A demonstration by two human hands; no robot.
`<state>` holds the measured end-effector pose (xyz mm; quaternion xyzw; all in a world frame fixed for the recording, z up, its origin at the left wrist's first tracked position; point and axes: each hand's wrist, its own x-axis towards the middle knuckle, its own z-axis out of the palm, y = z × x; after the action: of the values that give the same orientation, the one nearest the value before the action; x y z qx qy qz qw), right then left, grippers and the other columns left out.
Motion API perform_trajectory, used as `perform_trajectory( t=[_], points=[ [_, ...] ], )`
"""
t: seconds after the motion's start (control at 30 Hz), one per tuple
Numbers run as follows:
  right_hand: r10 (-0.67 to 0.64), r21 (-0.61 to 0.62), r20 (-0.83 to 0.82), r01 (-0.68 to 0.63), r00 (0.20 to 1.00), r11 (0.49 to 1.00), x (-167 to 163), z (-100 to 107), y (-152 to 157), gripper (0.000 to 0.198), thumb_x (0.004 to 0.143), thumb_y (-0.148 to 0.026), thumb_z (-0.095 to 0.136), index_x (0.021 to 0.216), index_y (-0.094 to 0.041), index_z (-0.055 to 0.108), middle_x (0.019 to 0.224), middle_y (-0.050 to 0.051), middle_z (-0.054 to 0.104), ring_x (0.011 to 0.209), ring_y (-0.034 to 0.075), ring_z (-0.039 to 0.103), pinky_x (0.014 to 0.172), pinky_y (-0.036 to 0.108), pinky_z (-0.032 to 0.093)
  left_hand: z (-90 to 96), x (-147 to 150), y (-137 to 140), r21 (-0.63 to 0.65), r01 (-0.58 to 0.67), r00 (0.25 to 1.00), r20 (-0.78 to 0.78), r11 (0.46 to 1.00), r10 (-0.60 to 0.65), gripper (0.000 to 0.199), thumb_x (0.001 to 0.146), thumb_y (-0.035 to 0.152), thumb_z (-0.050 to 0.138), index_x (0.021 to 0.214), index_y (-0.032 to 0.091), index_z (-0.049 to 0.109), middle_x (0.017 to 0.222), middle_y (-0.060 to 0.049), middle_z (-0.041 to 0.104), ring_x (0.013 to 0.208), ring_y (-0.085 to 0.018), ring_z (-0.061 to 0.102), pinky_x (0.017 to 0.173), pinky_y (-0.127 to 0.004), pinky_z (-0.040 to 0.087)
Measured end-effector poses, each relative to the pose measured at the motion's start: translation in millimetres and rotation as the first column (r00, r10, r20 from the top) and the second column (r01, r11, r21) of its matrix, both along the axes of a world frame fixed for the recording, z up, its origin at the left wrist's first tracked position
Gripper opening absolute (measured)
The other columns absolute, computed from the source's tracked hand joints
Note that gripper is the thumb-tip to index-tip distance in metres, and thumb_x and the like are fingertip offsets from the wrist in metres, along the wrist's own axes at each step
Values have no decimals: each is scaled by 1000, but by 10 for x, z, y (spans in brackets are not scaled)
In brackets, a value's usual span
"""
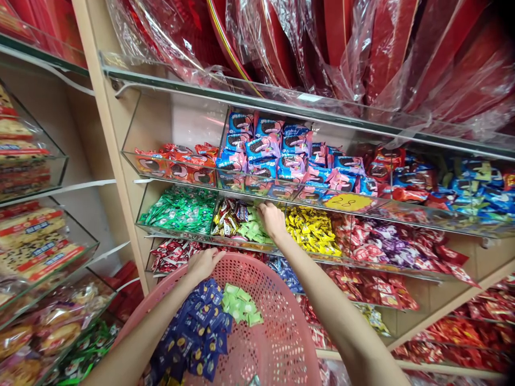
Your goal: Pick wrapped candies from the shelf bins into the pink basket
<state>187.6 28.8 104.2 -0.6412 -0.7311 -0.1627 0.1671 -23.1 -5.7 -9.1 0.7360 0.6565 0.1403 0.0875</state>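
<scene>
My left hand [203, 264] grips the far rim of a pink perforated plastic basket [287, 305]. Inside the basket lie a heap of dark blue candy packets [197, 327] and a smaller pile of light green packets [241, 304]. My right hand [272, 220] is in a clear shelf compartment, at the right side of some light green wrapped candies [254, 222]. Its fingers are curled inward, and what they hold, if anything, is hidden. Brown wrapped candies [231, 214] share that compartment on the left.
Green candies [179, 209] fill the bin to the left, yellow ones [311, 228] the bin to the right. Above sit blue-and-pink cookie packs [261, 147] and a yellow price tag [348, 202] marked 28. A glass shelf edge [281, 107] runs overhead, below plastic-wrapped red goods.
</scene>
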Motion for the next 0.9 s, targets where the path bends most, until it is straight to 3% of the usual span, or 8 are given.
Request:
perform_trajectory(
  t=[0.1,0.2,0.3,0.4,0.47,0.53,0.73,0.9],
  points=[
    [135,135,-153,-114,979,984,21,-46,-197,30,89,-29,32,100,-23,60,95,7,53,73,15,55,60,25,36,-11,15,19,2,2,1000,-8,1000,-2,51,82,59,20,85,26,59,85,-5,67,81,-24,61,61,-27,38],
    [374,302,-400,-264,837,916,24,-119,-413,23,84,-31,43,87,-20,64,100,7,53,70,13,53,62,25,38,1,37,19,7,13,1000,-28,1000,-12,52,83,58,20,83,25,59,82,-5,67,81,-23,61,62,-27,38],
    [469,337,-735,-336,491,880,0,-195,-612,21,77,-36,54,77,-17,63,89,6,59,58,10,51,56,24,40,30,60,6,7,19,999,-40,1000,-18,52,83,58,19,81,24,59,81,-6,67,81,-24,61,64,-28,39],
    [262,212,-961,-369,91,905,-30,-261,-782,26,71,-41,59,79,-16,59,55,-2,55,38,7,41,39,20,32,53,77,-2,-1,14,999,-37,1000,-14,55,82,61,18,81,23,59,82,-7,67,81,-24,62,64,-29,39],
    [140,163,-986,-407,-88,899,-39,-298,-872,27,69,-41,62,79,-16,57,46,-5,51,34,5,36,35,18,26,58,84,-1,0,16,999,-35,1000,-16,56,82,61,18,82,23,59,82,-7,67,81,-25,61,64,-29,39],
    [86,166,-977,-435,-198,885,-36,-329,-938,27,67,-38,65,78,-15,57,46,-6,51,34,4,35,36,16,25,59,89,3,10,24,999,-34,1000,-24,55,82,60,19,81,23,59,82,-7,67,82,-25,61,65,-29,39],
    [27,174,-950,-455,-310,873,-21,-395,-994,24,65,-33,68,75,-14,58,49,-5,53,37,2,36,35,14,25,57,97,-1,22,27,999,-40,999,-26,53,83,59,20,78,22,58,80,-5,67,79,-23,61,62,-26,37],
    [7,136,-964,-467,-267,874,-30,-443,-978,23,66,-35,67,75,-15,57,48,-5,52,36,3,35,35,15,25,46,84,0,22,28,999,-41,999,-27,54,82,61,20,80,23,59,81,-6,67,78,-22,61,62,-26,37]
  ],
)
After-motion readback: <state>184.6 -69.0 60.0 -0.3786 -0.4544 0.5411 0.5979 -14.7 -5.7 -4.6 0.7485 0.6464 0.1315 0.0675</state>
